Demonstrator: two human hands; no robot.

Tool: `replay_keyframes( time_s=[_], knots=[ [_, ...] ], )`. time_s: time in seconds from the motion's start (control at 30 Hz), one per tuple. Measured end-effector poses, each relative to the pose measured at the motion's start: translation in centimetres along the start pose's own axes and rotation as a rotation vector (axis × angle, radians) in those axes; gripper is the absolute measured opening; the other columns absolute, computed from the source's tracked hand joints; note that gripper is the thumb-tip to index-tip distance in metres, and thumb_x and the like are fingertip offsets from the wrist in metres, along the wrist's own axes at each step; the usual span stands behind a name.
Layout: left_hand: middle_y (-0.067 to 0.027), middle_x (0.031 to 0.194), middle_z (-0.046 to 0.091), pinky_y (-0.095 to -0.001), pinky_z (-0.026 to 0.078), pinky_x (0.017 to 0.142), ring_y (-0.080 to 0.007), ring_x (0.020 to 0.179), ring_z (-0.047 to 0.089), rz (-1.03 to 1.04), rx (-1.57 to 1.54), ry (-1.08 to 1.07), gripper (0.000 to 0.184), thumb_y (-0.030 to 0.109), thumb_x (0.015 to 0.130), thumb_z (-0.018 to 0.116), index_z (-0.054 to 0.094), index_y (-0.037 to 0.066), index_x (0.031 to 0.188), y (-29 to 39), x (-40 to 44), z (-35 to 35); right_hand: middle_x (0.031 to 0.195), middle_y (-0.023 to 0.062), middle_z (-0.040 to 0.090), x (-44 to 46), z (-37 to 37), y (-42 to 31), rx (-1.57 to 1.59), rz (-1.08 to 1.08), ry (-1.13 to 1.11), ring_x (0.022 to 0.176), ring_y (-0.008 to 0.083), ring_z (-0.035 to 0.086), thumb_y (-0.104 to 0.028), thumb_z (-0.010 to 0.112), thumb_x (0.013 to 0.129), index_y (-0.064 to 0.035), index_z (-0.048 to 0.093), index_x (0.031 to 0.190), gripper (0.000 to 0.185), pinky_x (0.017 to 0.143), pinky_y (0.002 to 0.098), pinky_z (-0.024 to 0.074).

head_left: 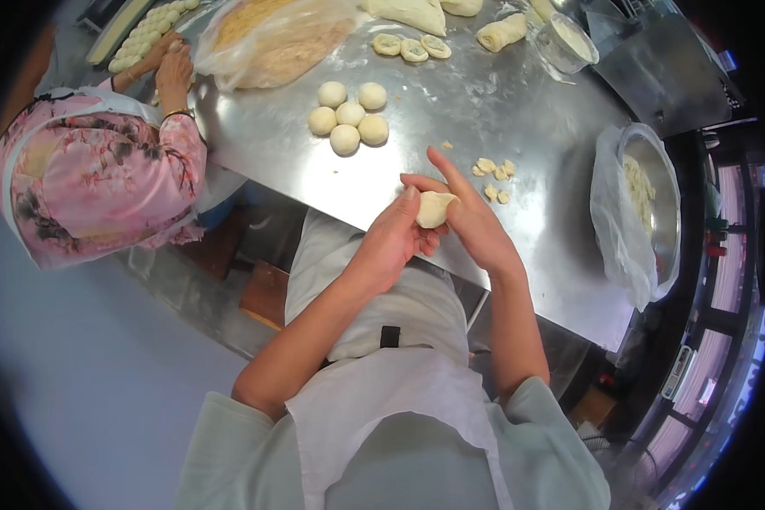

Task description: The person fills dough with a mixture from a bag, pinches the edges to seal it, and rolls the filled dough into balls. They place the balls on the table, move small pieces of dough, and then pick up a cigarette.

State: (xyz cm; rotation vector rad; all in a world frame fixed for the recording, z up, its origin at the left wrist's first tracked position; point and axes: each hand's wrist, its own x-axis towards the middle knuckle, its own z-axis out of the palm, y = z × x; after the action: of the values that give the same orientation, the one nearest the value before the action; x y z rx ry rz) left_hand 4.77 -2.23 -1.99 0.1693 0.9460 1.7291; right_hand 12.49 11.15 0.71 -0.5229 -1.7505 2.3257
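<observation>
In the head view, a pale dough ball (434, 210) is held between my two hands, just off the near edge of the steel table (450, 102). My left hand (391, 229) is curled around its left side and underside, with the thumb on top. My right hand (476, 223) grips the dough from the right near the thumb, its index finger stretched out upward. The dough's right edge is drawn to a small point there. Several small dough scraps (495, 170) lie on the table just beyond my right hand. A cluster of several round dough balls (349, 113) sits further left.
A steel bowl (673, 212) with shredded filling and a plastic bag stands at right. Rolled dough pieces (413, 49), a dough roll (501, 32) and a plastic tub (567, 42) are at the back. A bagged brown mass (272, 38) lies near a co-worker (102, 170) handling dough at left.
</observation>
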Motion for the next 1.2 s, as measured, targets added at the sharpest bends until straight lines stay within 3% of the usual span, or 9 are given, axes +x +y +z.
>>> replay_keyframes(
  time_s=[0.17, 0.27, 0.37, 0.5, 0.63, 0.83, 0.97, 1.07, 1.2],
  knots=[
    [-0.0046, 0.100, 0.064, -0.0265, 0.051, 0.068, -0.0114, 0.079, 0.060, -0.092, 0.111, 0.002, 0.059, 0.054, 0.114, 0.028, 0.058, 0.004, 0.123, 0.1, 0.3, 0.4, 0.101, 0.0076, 0.072, -0.3, 0.5, -1.9, -0.271, 0.139, 0.003, 0.085, 0.0127, 0.064, -0.037, 0.050, 0.110, 0.0019, 0.070, 0.128, 0.048, 0.077, 0.0277, 0.0532],
    [-0.0038, 0.099, 0.063, -0.0258, 0.050, 0.068, -0.0105, 0.079, 0.059, -0.064, 0.013, 0.058, 0.061, 0.057, 0.113, 0.028, 0.057, 0.005, 0.124, 0.7, 0.2, 1.6, 0.102, 0.0080, 0.072, 0.4, 1.0, 0.7, -0.213, -0.033, 0.146, 0.080, 0.0125, 0.064, -0.037, 0.049, 0.110, 0.0024, 0.070, 0.128, 0.048, 0.074, 0.0278, 0.0533],
    [-0.0041, 0.099, 0.062, -0.0248, 0.048, 0.067, -0.0092, 0.078, 0.056, 0.005, -0.040, 0.089, 0.061, 0.060, 0.112, 0.030, 0.057, 0.006, 0.124, 0.6, -0.1, 1.4, 0.114, 0.0111, 0.073, 0.6, 1.2, 0.5, -0.314, -0.036, 0.122, 0.093, 0.0130, 0.067, -0.040, 0.047, 0.110, 0.0017, 0.070, 0.129, 0.051, 0.074, 0.0273, 0.0553],
    [-0.0042, 0.099, 0.062, -0.0263, 0.048, 0.068, -0.0095, 0.077, 0.053, -0.003, 0.005, -0.007, 0.060, 0.059, 0.112, 0.031, 0.057, 0.006, 0.125, -0.3, -0.4, -0.8, 0.108, 0.0114, 0.072, 0.1, 0.7, 0.4, 0.005, 0.034, -0.033, 0.085, 0.0142, 0.067, -0.038, 0.049, 0.110, 0.0024, 0.068, 0.130, 0.049, 0.076, 0.0286, 0.0558],
    [-0.0035, 0.102, 0.062, -0.0287, 0.048, 0.071, -0.0118, 0.082, 0.056, -0.126, -0.025, -0.178, 0.057, 0.054, 0.114, 0.031, 0.058, 0.006, 0.126, 0.3, 0.3, -1.0, 0.127, 0.0158, 0.069, -0.3, 0.8, -2.3, -0.247, 0.223, -0.043, 0.103, 0.0170, 0.068, -0.040, 0.046, 0.110, 0.0017, 0.064, 0.138, 0.053, 0.086, 0.0297, 0.0549],
    [-0.0048, 0.109, 0.061, -0.0309, 0.049, 0.070, -0.0138, 0.083, 0.058, 0.025, -0.112, 0.117, 0.051, 0.045, 0.116, 0.032, 0.057, 0.003, 0.131, 0.3, 0.6, 2.5, 0.133, 0.0145, 0.067, 0.3, 0.9, 0.9, -0.248, -0.041, 0.130, 0.116, 0.0185, 0.064, -0.035, 0.048, 0.111, 0.0036, 0.067, 0.132, 0.048, 0.098, 0.0322, 0.0510],
    [-0.0058, 0.106, 0.060, -0.0291, 0.049, 0.068, -0.0127, 0.084, 0.059, 0.020, -0.125, -0.001, 0.044, 0.044, 0.114, 0.039, 0.055, 0.006, 0.131, -0.2, 1.0, 0.3, 0.132, 0.0111, 0.068, -0.3, -0.6, -1.5, 0.022, -0.035, 0.098, 0.119, 0.0190, 0.062, -0.027, 0.057, 0.108, 0.0012, 0.070, 0.127, 0.036, 0.100, 0.0320, 0.0498],
    [-0.0039, 0.101, 0.061, -0.0284, 0.048, 0.065, -0.0120, 0.080, 0.060, -0.032, -0.169, -0.038, 0.037, 0.039, 0.114, 0.041, 0.057, 0.007, 0.125, 0.6, 0.9, 0.7, 0.125, 0.0073, 0.071, -1.0, -2.8, -2.2, -0.565, -0.194, -0.019, 0.117, 0.0225, 0.064, -0.024, 0.066, 0.103, -0.0028, 0.071, 0.124, 0.030, 0.100, 0.0326, 0.0496],
    [-0.0028, 0.092, 0.062, -0.0281, 0.047, 0.060, -0.0126, 0.071, 0.059, -0.158, -0.215, -0.062, 0.031, 0.033, 0.114, 0.041, 0.059, 0.008, 0.116, 0.2, 1.6, 1.4, 0.103, 0.0088, 0.069, -1.7, -2.8, -1.6, -0.763, -0.263, 0.094, 0.094, 0.0237, 0.067, -0.017, 0.071, 0.097, -0.0043, 0.068, 0.102, 0.014, 0.082, 0.0346, 0.0521]
  ],
)
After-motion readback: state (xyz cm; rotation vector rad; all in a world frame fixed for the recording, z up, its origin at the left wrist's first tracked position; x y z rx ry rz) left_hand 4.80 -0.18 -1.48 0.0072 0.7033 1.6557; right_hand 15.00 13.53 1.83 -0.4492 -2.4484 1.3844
